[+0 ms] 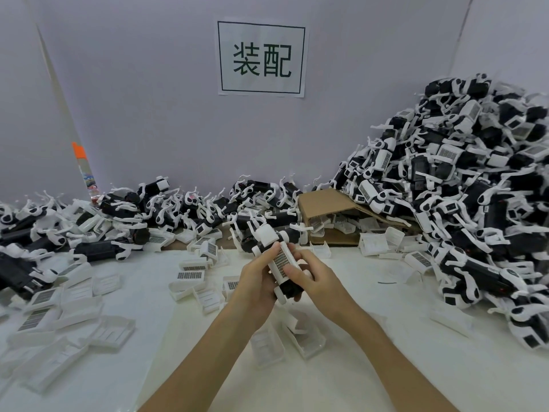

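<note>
between both curled hands, left hand and right hand grip the black-and-white device.

I see a pale lilac wall bearing a framed-print paper sign; white desk below, evenly lit.

Black-and-white device, tilted, in hand

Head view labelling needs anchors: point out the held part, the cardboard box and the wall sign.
held part (280, 261): head view, on its grille-patterned white face.
cardboard box (323, 200): head view, on its brown top flap.
wall sign (261, 58): head view, on the paper's middle.
</note>
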Action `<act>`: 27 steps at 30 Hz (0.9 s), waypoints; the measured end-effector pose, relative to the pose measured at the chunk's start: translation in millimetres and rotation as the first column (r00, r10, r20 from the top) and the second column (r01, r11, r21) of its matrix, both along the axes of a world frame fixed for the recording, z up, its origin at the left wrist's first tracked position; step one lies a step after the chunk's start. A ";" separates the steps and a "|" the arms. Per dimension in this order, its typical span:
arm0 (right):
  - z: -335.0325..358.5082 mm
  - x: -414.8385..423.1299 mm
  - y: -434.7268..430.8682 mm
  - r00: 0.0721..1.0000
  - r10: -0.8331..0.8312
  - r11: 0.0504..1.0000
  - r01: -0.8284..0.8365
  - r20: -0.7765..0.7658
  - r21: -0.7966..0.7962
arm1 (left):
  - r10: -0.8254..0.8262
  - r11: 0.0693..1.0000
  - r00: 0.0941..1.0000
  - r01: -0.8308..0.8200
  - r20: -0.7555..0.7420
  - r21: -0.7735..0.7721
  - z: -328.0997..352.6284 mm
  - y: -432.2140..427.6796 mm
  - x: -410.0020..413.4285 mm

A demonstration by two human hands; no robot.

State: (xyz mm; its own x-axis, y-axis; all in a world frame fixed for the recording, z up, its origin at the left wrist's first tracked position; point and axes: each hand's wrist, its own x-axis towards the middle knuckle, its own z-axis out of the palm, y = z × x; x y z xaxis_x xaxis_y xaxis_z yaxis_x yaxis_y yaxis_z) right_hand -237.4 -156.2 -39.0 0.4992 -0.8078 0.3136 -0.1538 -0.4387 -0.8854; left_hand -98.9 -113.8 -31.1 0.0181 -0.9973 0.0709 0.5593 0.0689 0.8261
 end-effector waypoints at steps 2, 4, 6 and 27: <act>-0.2 -1.5 -0.4 1.000 0.002 1.000 -0.002 -0.015 -0.014 | 0.048 0.999 0.999 -0.049 -0.020 -0.023 -1.3 -1.6 3.2; -0.2 -1.6 0.8 1.000 0.005 1.000 -0.006 -0.023 -0.022 | 0.084 0.996 0.996 -0.084 -0.001 -0.017 -1.5 -0.5 5.6; 0.1 -0.8 1.9 1.000 0.005 1.000 -0.005 0.000 -0.014 | 0.097 0.995 0.994 -0.097 0.050 0.007 -1.7 0.5 6.1; 35.5 -9.3 13.3 0.945 0.065 0.752 -0.258 0.321 0.607 | 0.518 0.830 0.833 -0.434 -0.193 0.352 2.5 -8.0 37.5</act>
State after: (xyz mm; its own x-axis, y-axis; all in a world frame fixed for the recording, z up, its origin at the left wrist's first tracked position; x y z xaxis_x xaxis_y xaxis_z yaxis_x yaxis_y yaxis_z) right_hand -246.7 -142.9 -3.5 0.6165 -0.7807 -0.1022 0.1471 0.2416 -0.9592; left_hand -61.4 -121.8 -28.6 0.4720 -0.8327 -0.2894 0.7192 0.1739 0.6726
